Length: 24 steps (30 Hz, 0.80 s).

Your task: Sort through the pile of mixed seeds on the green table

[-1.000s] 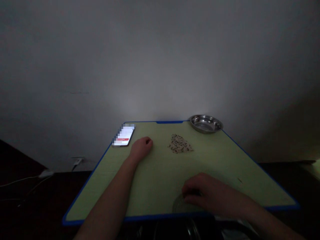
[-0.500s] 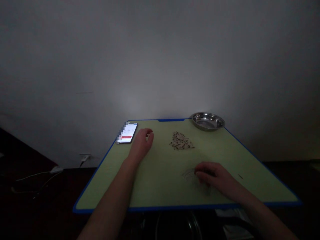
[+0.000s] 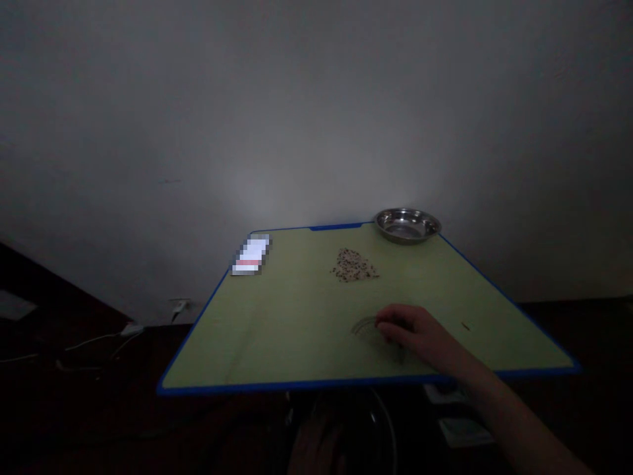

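My right hand rests near the front middle of the green tabletop, its fingers curled and thumb pressed in. Thin curved grey lines show right at its fingertips; what they belong to, and whether the hand holds it, I cannot make out. Low in the picture, below the table's front edge, my left hand is dim and blurred, by a dark round object with a pale rim. Its fingers are not clear. Farther back on the table lies a small heap of mixed light and dark grains or seeds.
A shallow steel bowl stands at the back right corner. At the back left lies a lit phone. A small dark sliver lies right of my right hand. Cables and a plug show at the left by the wall.
My left hand has left the tabletop beside the phone and dropped below the front edge. My right hand keeps much the same place and pose; the whole view has shifted slightly.
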### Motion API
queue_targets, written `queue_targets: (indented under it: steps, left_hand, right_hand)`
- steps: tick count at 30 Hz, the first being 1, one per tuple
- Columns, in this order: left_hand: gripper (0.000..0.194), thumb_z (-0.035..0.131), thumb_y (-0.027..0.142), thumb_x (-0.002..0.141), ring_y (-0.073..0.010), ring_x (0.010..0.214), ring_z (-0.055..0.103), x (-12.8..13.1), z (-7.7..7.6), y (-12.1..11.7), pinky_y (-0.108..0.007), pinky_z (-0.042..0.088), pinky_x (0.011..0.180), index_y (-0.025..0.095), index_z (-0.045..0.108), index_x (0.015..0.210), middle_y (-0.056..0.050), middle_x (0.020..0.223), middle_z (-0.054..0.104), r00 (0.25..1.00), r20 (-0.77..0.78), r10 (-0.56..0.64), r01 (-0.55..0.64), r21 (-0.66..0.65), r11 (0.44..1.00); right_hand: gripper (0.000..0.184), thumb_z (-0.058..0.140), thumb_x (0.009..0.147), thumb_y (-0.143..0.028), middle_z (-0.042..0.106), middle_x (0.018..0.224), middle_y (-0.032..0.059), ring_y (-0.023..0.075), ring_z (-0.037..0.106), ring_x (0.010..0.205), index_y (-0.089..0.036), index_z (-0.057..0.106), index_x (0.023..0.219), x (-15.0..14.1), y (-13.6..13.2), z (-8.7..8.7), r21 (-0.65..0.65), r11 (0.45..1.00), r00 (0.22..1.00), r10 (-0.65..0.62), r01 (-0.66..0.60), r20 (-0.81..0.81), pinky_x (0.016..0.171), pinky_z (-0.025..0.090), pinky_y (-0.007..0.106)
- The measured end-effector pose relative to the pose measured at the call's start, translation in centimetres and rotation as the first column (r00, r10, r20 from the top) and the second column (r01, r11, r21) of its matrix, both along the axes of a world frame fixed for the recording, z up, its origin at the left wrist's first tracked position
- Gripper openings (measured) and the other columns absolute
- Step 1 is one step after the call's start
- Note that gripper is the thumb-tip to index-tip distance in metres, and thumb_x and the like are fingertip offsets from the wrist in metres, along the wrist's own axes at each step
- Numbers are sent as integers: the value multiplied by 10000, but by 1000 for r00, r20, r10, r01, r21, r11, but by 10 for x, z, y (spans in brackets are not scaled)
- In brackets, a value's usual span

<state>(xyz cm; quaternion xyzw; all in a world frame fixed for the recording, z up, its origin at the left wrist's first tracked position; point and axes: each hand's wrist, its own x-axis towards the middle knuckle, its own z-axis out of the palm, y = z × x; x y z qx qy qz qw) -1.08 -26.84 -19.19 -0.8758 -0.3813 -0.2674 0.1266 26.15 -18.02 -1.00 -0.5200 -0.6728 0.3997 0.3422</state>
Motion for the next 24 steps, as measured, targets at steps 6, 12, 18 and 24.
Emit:
queue_targets:
  steps: [6,12,18,24]
  left_hand:
    - [697,456,241,836,-263,1261,435,5,-15,-6,-387,483,937,126,151,1452,-155,1372,456,980,-74,184,-192,-108,975]
    - [705,414,221,860,-246,1301,379,12,-12,-11,-389,456,985,144,56,1462,-137,1449,339,973,-33,227,-228,-240,944]
    - [687,416,243,860,-252,1269,421,12,-30,-10,-380,493,943,156,95,1461,-149,1429,369,974,-63,219,-228,-258,939]
    - [691,444,246,841,-265,1257,436,14,-29,-9,-399,495,938,144,141,1455,-159,1411,396,977,-56,206,-213,-232,949]
  right_hand:
    - [181,537,819,-317,651,699,21,147,577,649,-168,637,845,1,1,-1,40,999,1000,6,-6,7,609,430,264]
    - [178,537,822,-317,637,691,19,148,573,658,-169,634,841,2,2,-2,40,999,1000,6,-6,2,613,435,263]
    - [192,530,822,-323,637,703,24,149,568,654,-162,630,854,2,0,1,30,1000,1000,2,-2,7,609,431,270]
    - [194,529,824,-329,646,720,25,149,575,663,-167,628,862,2,0,1,15,1000,1000,5,-5,0,612,441,267]
